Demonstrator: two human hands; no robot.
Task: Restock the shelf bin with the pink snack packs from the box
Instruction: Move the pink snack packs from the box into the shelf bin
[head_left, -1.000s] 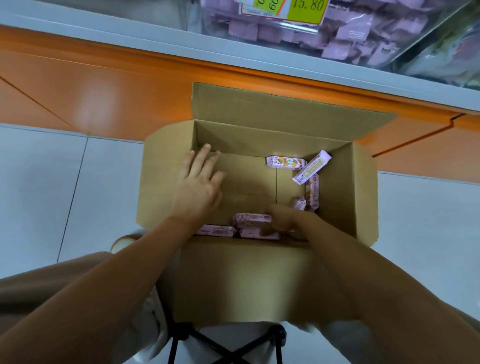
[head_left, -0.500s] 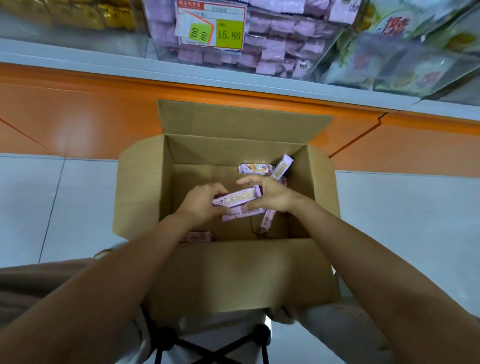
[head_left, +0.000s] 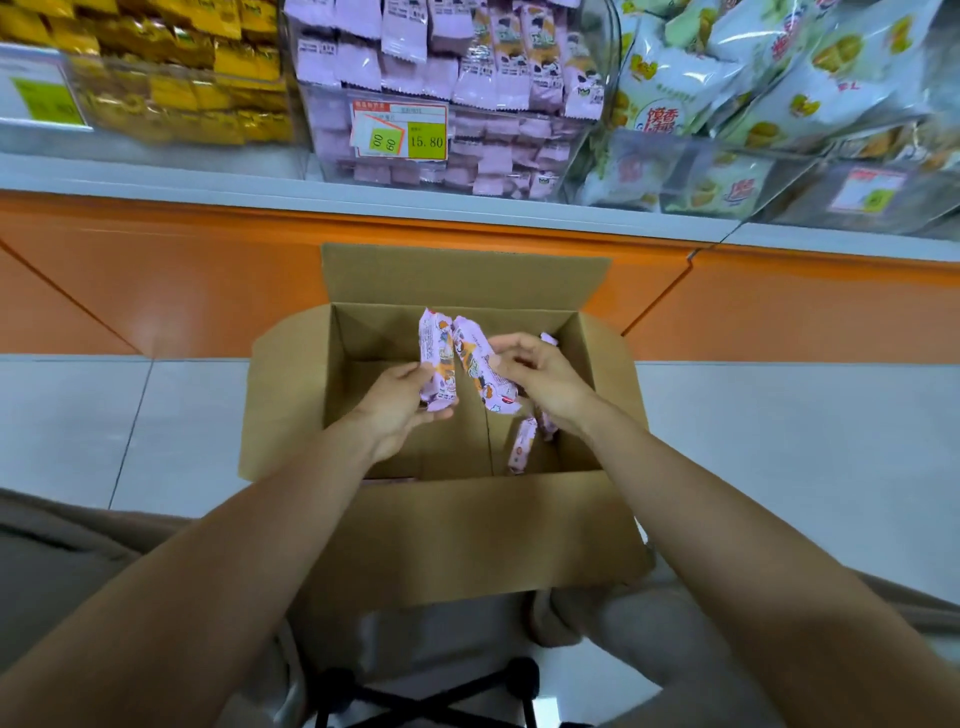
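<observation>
1. The left hand (head_left: 399, 404) grips one pink snack pack (head_left: 438, 364), upright above the box (head_left: 457, 535).
2. The right hand (head_left: 540, 376) holds a second pack (head_left: 480, 371), tilted, just beside the first.
3. A loose pack (head_left: 521, 446) lies at the box's 4 o'clock.
4. The shelf bin (head_left: 597, 119) stands at 12 o'clock from the box.

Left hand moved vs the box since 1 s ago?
Yes. The left hand went from lying flat by the left wall of the box toward its middle, now gripping a pink pack.

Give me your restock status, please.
Left hand holds one pink pack, right hand a second pack, over the box. Loose pack inside. Shelf bin unobstructed.
</observation>
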